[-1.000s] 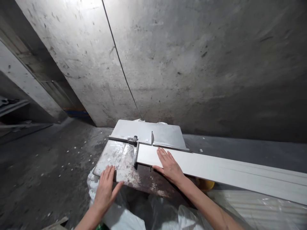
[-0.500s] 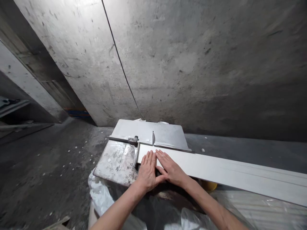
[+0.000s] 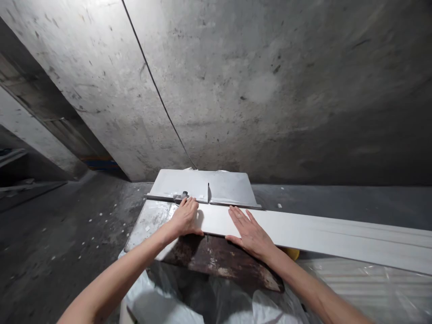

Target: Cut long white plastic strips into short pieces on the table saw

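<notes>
A long white board (image 3: 313,229) lies across a small saw table (image 3: 153,220) and runs off to the right. My left hand (image 3: 185,219) is closed around the board's left end, its fingers bent over the far side and its thumb at the front edge. Those fingers hide the end of the board and part of the metal stop with a dark knob (image 3: 184,194). Flat on the board, further right, rests my right hand (image 3: 251,231) with its thumb spread. Just beyond the board, a thin upright saw blade (image 3: 208,192) stands between the two hands' positions.
A concrete wall (image 3: 236,99) rises behind the table, with a black cable (image 3: 158,92) hanging down it. Plastic sheeting (image 3: 162,301) hangs below the table's front. Plastic-wrapped strips (image 3: 367,288) and a yellow object (image 3: 290,253) are under the board. White scraps dot the floor (image 3: 67,229).
My left hand has moved left from beside my right hand to the board's end and closed on it. My right hand has shifted right along the board. The view has tilted slightly.
</notes>
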### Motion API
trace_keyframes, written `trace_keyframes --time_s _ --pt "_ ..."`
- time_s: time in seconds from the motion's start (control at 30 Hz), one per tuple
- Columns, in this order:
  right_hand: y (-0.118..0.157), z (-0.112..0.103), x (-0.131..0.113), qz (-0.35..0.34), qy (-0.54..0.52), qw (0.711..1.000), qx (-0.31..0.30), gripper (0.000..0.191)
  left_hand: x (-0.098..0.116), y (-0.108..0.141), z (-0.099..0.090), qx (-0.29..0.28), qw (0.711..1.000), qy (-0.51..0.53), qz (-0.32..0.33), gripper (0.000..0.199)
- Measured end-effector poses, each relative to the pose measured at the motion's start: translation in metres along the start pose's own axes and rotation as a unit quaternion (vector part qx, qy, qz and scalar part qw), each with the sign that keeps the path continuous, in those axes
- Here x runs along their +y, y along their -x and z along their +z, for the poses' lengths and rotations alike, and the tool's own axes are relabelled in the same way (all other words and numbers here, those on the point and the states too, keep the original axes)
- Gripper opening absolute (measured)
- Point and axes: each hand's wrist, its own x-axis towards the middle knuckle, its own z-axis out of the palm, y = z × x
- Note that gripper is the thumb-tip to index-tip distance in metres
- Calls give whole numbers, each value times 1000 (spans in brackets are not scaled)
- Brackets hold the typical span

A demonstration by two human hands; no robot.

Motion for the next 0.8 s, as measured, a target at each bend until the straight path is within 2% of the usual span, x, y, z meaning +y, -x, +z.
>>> trace_keyframes --time_s 0.17,0.37,0.5,0.63,0.8 --pt "-20 11 24 3 -12 1000 -5 85 -15 -31 -2 12 1000 6 20 78" --pt "-57 23 59 22 -17 998 -49 82 -37 -79 -6 12 1000 0 15 73" --pt "-76 23 73 33 -15 997 -73 80 -49 -101 -9 6 1000 -8 10 70" --pt "-78 19 74 41 -19 996 -83 80 -46 -101 -13 -1 1000 -15 3 71" --pt "-53 17 53 35 -22 997 -61 82 -27 -73 -14 -6 1000 -29 -11 79"
